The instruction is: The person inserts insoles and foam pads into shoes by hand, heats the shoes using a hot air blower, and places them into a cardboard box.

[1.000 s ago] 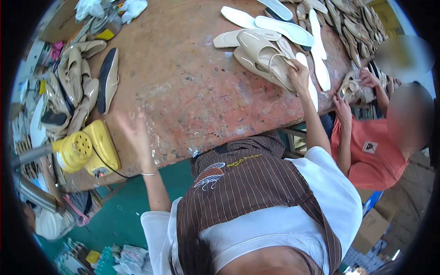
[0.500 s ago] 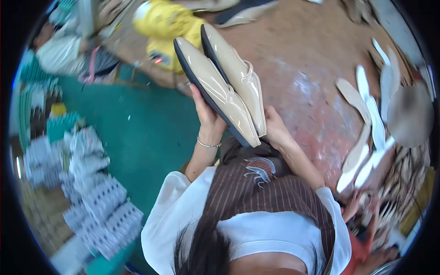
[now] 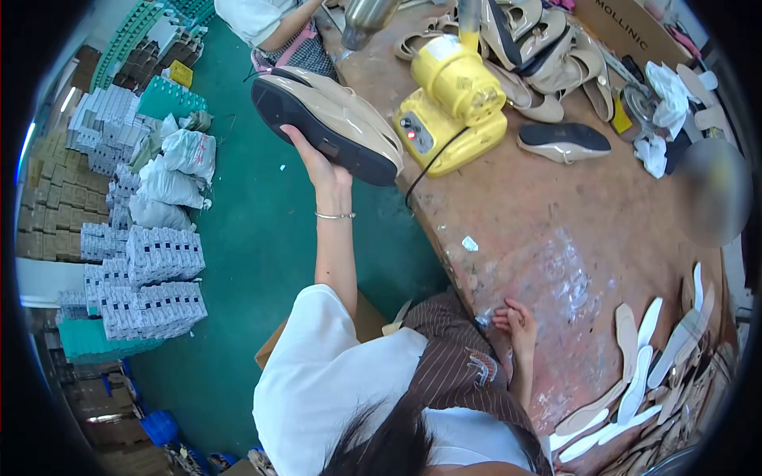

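Observation:
My left hand [image 3: 324, 173] grips a pair of glossy beige loafers [image 3: 367, 119] at arm's length, out past the table's left edge. The black sole of the nearer shoe is turned toward me, and my thumb presses across it; the second shoe is mostly hidden behind. My right hand [image 3: 520, 324] is low by the near edge of the worktable [image 3: 548, 214], its fingers loosely curled and apart, with nothing in them.
On the table stands a yellow machine [image 3: 456, 111] with a black cord. Beyond it lie a beige shoe [image 3: 565, 144] and a heap of beige shoes [image 3: 548, 55]. Insoles [image 3: 635, 385] are at right. Another person [image 3: 266, 24] sits at upper left; stacked boxes [image 3: 165, 258] line the floor.
The pair of loafers has moved left, away from the table, and turned sole toward me. My right hand has let go of it and dropped to the table edge. The view has swung.

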Motion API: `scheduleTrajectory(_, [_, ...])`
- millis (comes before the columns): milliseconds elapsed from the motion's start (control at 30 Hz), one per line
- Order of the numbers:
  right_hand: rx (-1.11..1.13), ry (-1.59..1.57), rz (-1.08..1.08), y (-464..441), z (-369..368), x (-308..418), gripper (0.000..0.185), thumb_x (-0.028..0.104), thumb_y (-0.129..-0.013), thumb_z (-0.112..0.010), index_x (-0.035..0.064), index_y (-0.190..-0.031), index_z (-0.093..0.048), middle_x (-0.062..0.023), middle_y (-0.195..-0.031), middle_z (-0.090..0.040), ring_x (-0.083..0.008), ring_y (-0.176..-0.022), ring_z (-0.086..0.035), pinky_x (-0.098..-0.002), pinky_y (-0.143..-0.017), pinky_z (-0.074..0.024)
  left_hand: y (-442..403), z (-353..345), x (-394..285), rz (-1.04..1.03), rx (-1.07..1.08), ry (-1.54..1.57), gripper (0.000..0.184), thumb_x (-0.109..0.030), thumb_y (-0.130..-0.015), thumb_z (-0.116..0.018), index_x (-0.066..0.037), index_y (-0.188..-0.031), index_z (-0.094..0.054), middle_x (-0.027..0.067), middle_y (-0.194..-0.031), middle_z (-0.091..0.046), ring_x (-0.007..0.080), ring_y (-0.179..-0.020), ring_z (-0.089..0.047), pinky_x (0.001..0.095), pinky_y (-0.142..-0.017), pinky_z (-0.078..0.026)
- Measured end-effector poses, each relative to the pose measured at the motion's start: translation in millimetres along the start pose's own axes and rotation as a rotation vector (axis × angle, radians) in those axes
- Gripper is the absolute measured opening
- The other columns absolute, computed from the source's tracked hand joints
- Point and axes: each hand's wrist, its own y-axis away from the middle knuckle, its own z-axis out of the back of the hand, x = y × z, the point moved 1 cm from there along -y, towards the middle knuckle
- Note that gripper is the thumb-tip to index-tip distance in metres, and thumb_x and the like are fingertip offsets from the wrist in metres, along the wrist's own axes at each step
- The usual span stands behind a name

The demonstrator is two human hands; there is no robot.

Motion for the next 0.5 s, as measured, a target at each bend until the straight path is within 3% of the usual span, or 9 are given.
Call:
scheduleTrajectory(167, [-0.068,-0.178,-0.087,-2,12,-4,0.028,0.011,-0.100,-0.048,-0.0036,-0.122,-0.054,-0.0170,-0.091,-0.068,-0.0216,-0.074,-0.069,-0.0248,-0.066,-0.0567,-38,-10,7,-0.040,-0.012,0.029,0.084,-0.072,-0.086,-0.050,-0.010,-0.142,-0.042,0.0129,-0.143,-0.047,0.0283,-0.127,-0.048,0.0400,-0.108,-0.036])
scheduleTrajectory(500, [-0.065,-0.170,-0.163,-4,14,8,0.025,0.011,-0.100,-0.046,-0.0026,-0.119,-0.055,-0.0186,-0.089,-0.069,-0.0233,-0.069,-0.070,-0.0248,-0.063,-0.0575,-78,-14,13,-0.060,-0.028,0.101,0.079,-0.069,-0.086,-0.053,-0.013,-0.141,-0.044,0.0110,-0.141,-0.049,0.0279,-0.125,-0.050,0.0410,-0.105,-0.040])
